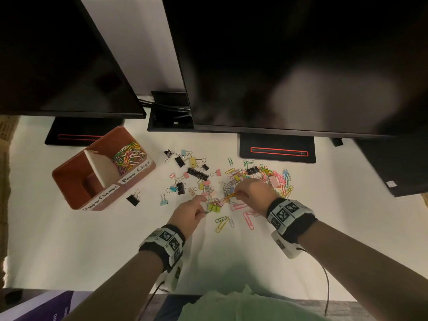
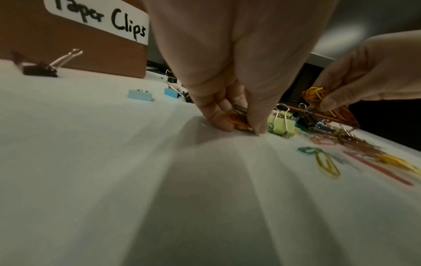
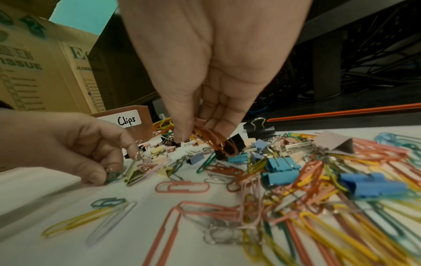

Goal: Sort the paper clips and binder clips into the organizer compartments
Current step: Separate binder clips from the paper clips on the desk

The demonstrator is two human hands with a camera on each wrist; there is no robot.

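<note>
While a heap of loose paper clips [image 1: 275,179] and binder clips [image 1: 196,173] is spread over the white table [image 1: 69,239], a few small paper clips [image 2: 238,115] are pinched against the tabletop by the curled fingers of the left hand [image 1: 188,214], just beside a yellow binder clip [image 2: 282,124]; a bunch of orange and yellow paper clips [image 3: 214,140] is gripped by the thumb and fingertips of the right hand [image 1: 251,193], held above the middle of the heap; the brown organizer [image 1: 76,181] is set to the left, well apart from both hands; its compartment labelled "Paper Clips" is seen to hold coloured paper clips [image 1: 129,156]; a black binder clip [image 1: 133,198] lies near its front wall, by the "Paper Clamps" label.
</note>
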